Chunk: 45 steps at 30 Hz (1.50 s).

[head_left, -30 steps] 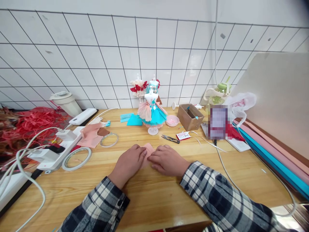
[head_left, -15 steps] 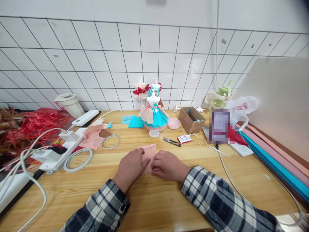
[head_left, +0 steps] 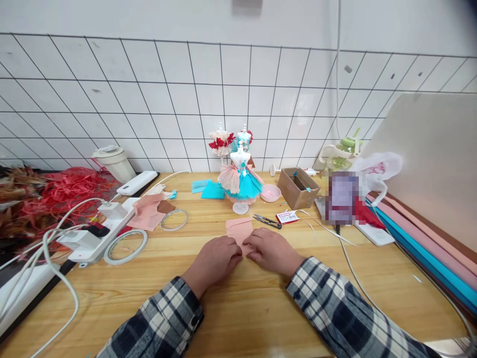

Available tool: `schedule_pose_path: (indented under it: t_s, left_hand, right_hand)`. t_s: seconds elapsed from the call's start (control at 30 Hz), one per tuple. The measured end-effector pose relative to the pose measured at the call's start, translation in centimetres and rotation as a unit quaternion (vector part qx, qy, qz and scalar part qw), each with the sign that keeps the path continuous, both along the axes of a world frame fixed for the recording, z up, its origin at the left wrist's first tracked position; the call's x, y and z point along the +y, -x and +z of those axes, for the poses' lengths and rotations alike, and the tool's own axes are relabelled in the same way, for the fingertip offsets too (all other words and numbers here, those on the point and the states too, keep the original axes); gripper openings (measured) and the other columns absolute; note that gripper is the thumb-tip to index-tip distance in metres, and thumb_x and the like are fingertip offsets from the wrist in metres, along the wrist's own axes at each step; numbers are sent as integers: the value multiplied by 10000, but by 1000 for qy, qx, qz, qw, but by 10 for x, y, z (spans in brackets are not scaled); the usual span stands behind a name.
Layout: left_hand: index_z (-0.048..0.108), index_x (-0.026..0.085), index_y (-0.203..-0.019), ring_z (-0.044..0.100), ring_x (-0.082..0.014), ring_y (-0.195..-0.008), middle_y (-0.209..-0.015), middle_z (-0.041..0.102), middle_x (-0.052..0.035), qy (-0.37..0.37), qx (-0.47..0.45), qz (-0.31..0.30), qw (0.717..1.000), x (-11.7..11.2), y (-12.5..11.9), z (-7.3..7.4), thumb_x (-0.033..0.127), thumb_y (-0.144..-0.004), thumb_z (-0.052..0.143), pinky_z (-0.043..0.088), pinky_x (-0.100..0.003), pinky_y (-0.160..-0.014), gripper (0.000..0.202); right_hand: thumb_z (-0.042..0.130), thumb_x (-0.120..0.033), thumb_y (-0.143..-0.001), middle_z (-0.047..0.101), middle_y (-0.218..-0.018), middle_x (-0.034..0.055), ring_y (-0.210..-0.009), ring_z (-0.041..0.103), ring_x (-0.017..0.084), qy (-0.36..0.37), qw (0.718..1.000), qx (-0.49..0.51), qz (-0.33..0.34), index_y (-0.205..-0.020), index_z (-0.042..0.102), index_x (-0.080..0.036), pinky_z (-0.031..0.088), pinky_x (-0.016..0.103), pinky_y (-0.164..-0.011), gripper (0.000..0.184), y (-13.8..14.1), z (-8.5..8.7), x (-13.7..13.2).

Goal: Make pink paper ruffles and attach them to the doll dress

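Observation:
A small pink paper piece (head_left: 239,228) lies on the wooden table (head_left: 238,303) in front of me. My left hand (head_left: 214,259) and my right hand (head_left: 274,251) meet at its near edge, fingers curled and pinching the paper between them. Both sleeves are dark plaid. Just beyond the paper stand small mannequins, the front one in a pink and teal dress (head_left: 239,180). Small black scissors (head_left: 267,221) lie right of the paper.
Two tape rings (head_left: 125,246) and pink scraps (head_left: 148,211) lie left, by a power strip with white cables (head_left: 89,233). A cardboard box (head_left: 298,188), a pink bowl (head_left: 271,192) and coloured paper rolls (head_left: 421,238) sit to the right. Red strands (head_left: 55,191) are heaped far left.
More of the pink paper now shows beyond my fingers as both hands drew back to its near edge. The view has shifted slightly.

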<state>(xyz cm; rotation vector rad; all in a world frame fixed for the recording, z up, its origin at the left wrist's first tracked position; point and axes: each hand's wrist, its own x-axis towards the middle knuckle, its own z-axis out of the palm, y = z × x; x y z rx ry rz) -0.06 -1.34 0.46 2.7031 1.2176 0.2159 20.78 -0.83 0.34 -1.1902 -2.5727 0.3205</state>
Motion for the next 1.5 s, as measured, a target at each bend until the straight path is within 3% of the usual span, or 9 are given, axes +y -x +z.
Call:
schedule_pose_path:
  t_s: [0.13,0.3,0.47,0.7,0.83,1.1,1.5]
  left_hand:
    - [691,223,-946,638,-192,-884,-925,701,-32,13,-17,30,999,-1,0,3,277,-924,487,464,-305,-763,213]
    - [702,209,-889,631,-209,-841,-875,691,-51,0,28,36,999,-3,-4,7,279,-937,444,466,-329,-738,272]
    - [688,181,-859,606,-218,-867,-898,676,-72,-39,37,25,998,-6,-8,9,248,-930,434,465,-340,-757,273]
    - [684,193,-898,631,-220,-838,-874,694,-62,-20,42,47,998,-5,-9,7,255,-943,419,472,-350,-739,276]
    - [698,196,-864,623,-224,-848,-868,686,-68,-29,61,30,997,-4,-9,6,256,-955,399,472,-356,-748,318]
    - [691,193,-921,631,-215,-858,-883,696,-68,-19,49,42,998,-7,-9,7,256,-955,410,471,-341,-761,289]
    - [695,179,-864,611,-224,-861,-865,681,-78,-45,56,16,997,-4,-10,4,253,-953,418,453,-366,-777,300]
  right_hand:
    - [541,-255,-907,675,-938,20,-920,580,163,18,999,-26,-4,-947,685,-228,408,267,-799,151,4,-1,0]
    - [494,-268,-943,685,-939,33,-911,587,167,17,998,-67,-8,-936,701,-228,401,269,-780,211,6,1,-1]
    - [510,-255,-930,701,-954,25,-919,597,170,31,997,-60,-43,-974,694,-237,400,267,-777,190,7,3,-3]
    - [512,-250,-922,698,-914,27,-900,598,171,47,995,-61,-66,-921,714,-240,397,261,-772,203,9,3,-3]
    - [505,-273,-934,678,-945,37,-945,585,170,44,994,-73,-65,-912,711,-230,397,255,-782,211,10,5,-3]
    - [510,-258,-927,704,-961,32,-915,608,179,61,993,-71,-76,-988,694,-245,404,271,-771,194,9,5,-3]
    - [481,-256,-950,684,-875,40,-878,586,178,7,993,-107,-53,-898,700,-221,403,266,-730,228,10,3,-4]
